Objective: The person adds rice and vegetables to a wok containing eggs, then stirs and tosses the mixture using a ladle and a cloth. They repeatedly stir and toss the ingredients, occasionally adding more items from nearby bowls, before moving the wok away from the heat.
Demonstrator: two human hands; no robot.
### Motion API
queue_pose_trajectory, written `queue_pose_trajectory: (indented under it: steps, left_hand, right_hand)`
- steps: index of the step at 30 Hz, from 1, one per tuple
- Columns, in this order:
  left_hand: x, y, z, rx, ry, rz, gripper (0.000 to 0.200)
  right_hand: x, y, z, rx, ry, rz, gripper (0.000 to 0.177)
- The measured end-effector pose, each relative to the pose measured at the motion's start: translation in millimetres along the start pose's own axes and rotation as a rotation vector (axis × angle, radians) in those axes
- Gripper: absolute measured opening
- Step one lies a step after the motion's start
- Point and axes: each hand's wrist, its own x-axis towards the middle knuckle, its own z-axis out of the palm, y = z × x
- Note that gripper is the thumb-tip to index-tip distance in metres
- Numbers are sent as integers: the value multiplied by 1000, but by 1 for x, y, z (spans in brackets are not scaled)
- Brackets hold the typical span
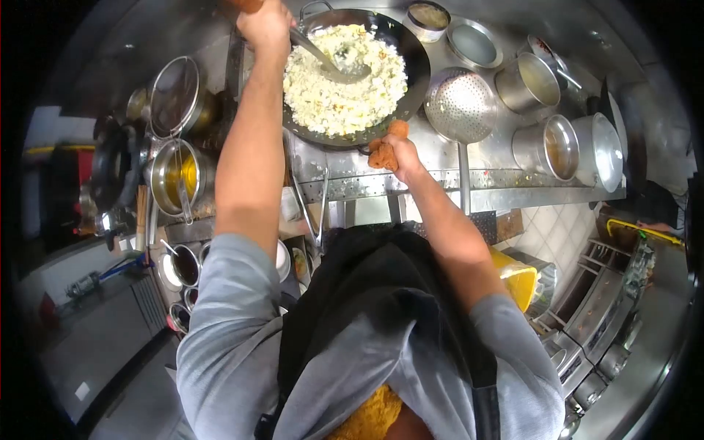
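Left hand (265, 26): fist closed round ladle (326, 60) handle, arm stretched over wok (418, 62) of fried rice (345, 92) (bowl buried in it). Right hand (402, 155): clamped on orange cloth (383, 147) at wok's near rim, elbow bent.

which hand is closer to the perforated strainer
Right. The right hand, gripping an orange cloth at the wok, is beside the perforated strainer; the left hand holds a ladle across the wok.

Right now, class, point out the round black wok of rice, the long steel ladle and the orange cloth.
round black wok (416, 60): head view, bare inner wall at right.
long steel ladle (317, 53): head view, shaft above its bowl.
orange cloth (380, 152): head view, fold below the wok's rim.
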Motion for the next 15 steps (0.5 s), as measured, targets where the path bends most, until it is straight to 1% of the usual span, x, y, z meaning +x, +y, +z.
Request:
queue_pose_trajectory:
  steps: [2, 3, 4, 5, 6, 7, 8, 9, 10, 12, 14, 15]
  left_hand:
    - [-19, -9, 69, 786, 237, 405, 32]
    - [-36, -8, 92, 770, 117, 439, 28]
    - [-61, -9, 106, 776, 114, 430, 28]
    - [-88, -12, 118, 842, 58, 481, 26]
    - [-102, -22, 125, 906, 1, 532, 24]
    - [-97, -61, 103, 1174, 309, 650, 24]
    - [-88, -97, 62, 1428, 633, 765, 23]
    - [-73, -61, 16, 1609, -18, 1231, 27]
    - [-65, -50, 29, 1607, -33, 1241, 27]
    - [-62, -29, 78, 1066, 281, 320, 28]
    - [-84, 6, 118, 982, 21, 491, 30]
    - [-112, 20, 132, 922, -75, 433, 29]
  right_hand:
    - [1, -8, -2, -24, 27, -5, 35]
    - [0, -8, -5, -50, -6, -22, 39]
    - [-3, -5, -9, -69, -34, -36, 43]
    - [-15, -5, -9, -136, -7, -116, 49]
    - [-29, -3, -15, -128, 0, -110, 49]
    - [-43, -5, -23, -223, 63, -165, 53]
    - [-56, -6, -32, -318, 121, -220, 58]
    - [-59, 8, -55, -397, 198, -296, 57]
    - [-58, 26, -84, -473, 280, -376, 57]
    - [-83, 39, -120, -524, 220, -254, 57]
    - [-70, 81, -180, -892, 280, -269, 56]
    - [-84, 75, -178, -897, 197, -329, 55]
